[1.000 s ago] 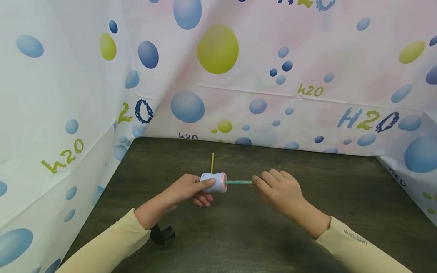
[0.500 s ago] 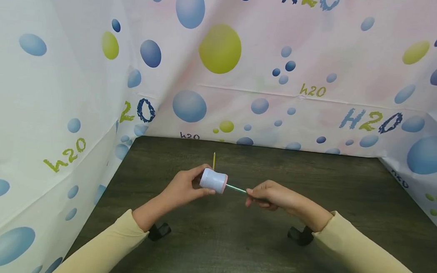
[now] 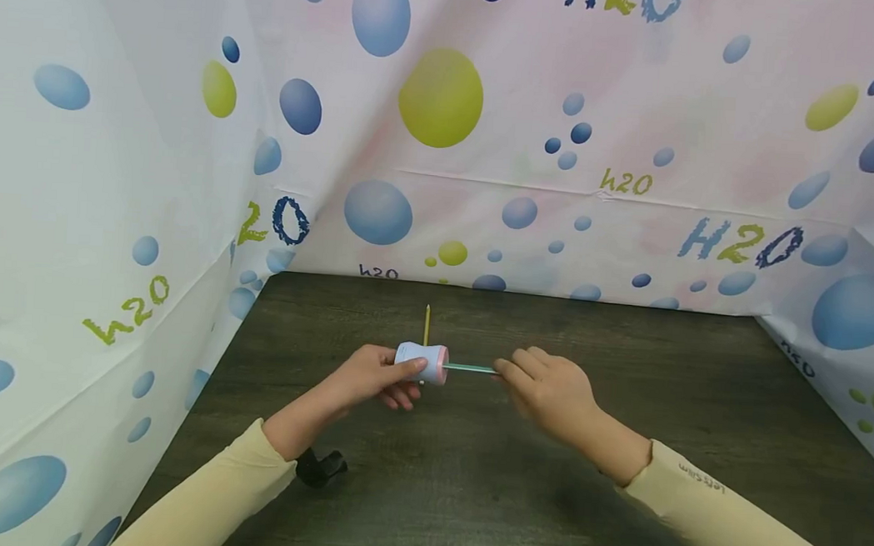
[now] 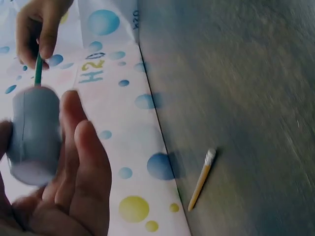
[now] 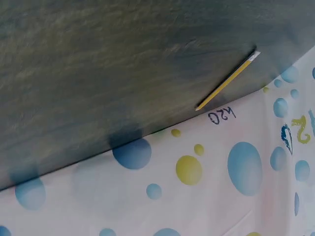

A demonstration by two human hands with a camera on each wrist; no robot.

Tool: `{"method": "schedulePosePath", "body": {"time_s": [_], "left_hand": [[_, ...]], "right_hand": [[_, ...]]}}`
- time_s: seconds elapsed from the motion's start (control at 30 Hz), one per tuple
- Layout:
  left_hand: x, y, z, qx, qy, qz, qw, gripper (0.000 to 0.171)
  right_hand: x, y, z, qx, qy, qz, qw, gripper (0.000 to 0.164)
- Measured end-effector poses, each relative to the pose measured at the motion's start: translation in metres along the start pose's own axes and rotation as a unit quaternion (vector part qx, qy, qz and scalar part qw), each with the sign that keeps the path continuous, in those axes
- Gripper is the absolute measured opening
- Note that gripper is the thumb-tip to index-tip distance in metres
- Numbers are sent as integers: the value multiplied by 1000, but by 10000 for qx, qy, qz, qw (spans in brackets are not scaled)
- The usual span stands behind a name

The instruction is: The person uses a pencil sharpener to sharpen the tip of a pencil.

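Observation:
My left hand (image 3: 370, 377) grips a light-blue, waisted pencil sharpener (image 3: 420, 362) with a pink end, thumb across its near side. It lies sideways in the hand, above the table. A green pencil (image 3: 471, 368) has one end in the sharpener's pink end. My right hand (image 3: 550, 393) pinches the pencil's other end, knuckles up. In the left wrist view the sharpener (image 4: 37, 135) sits between thumb and fingers, with the green pencil (image 4: 38, 73) rising to the right hand (image 4: 42, 27). Neither that hand nor the sharpener shows in the right wrist view.
A yellow pencil (image 3: 427, 327) lies on the dark wooden table (image 3: 627, 351) beyond the sharpener, tip pointing away. Its white-ended back (image 4: 210, 157) shows in the left wrist view. A white sheet (image 3: 527, 153) printed with blue and green dots walls the table at back and sides.
My right hand has turned, palm inward half a second ago, now knuckles up again, still on the green pencil. The left hand has rolled the sharpener, bringing its thumb across the near side.

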State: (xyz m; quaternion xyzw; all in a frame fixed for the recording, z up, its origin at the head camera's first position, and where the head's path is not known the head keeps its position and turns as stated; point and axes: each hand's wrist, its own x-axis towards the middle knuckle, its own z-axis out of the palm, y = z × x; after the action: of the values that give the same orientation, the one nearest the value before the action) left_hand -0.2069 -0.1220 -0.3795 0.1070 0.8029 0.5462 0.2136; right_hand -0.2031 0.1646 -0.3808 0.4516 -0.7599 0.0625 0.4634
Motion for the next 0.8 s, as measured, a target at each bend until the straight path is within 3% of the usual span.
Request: {"method": "schedulePosePath", "body": {"time_s": [0.1,0.17,0.23,0.3,0.37,0.43,0.53,0.63,0.73,0.77,0.8], "left_hand": [[-1,-1,0,617,109,229,9978,46],[-1,-2,0,1003,289,406,9937,50],[-1,-3,0,1329,497,593,9881,55],[-1,-3,0,1457,669,695,9846,58],[-1,-2,1,1536,768,753,9823,59],[-2,0,2,1641,837,833,9794,59],[-2,2,4,1824,977,952,9737,58],[-3,4,6,2257,1144,1292,9588,56],[-4,5,7,2727,1305,1642,9390,57],[-3,5,8,2815,1343,1712,9346,57],[-3,4,8,2845,1366,1728,9330,57]], "right_hand": [[-2,-2,0,130,43,140,9998,49],[-3,-4,-2,269,-180,379,9988,54],[-3,-6,-4,464,-557,655,9952,45],[-2,-7,-7,786,-1085,1067,9852,30],[0,-8,-11,1317,-1710,1637,9626,16],[4,-7,-14,1972,-2342,2311,9235,14],[8,-3,-17,2903,-3071,3147,8499,23],[10,5,-15,3821,-3518,3755,7676,29],[9,13,-12,4706,-3764,4240,6760,32],[9,15,-11,4831,-3804,4323,6595,33],[8,16,-10,4865,-3830,4321,6557,34]]}}
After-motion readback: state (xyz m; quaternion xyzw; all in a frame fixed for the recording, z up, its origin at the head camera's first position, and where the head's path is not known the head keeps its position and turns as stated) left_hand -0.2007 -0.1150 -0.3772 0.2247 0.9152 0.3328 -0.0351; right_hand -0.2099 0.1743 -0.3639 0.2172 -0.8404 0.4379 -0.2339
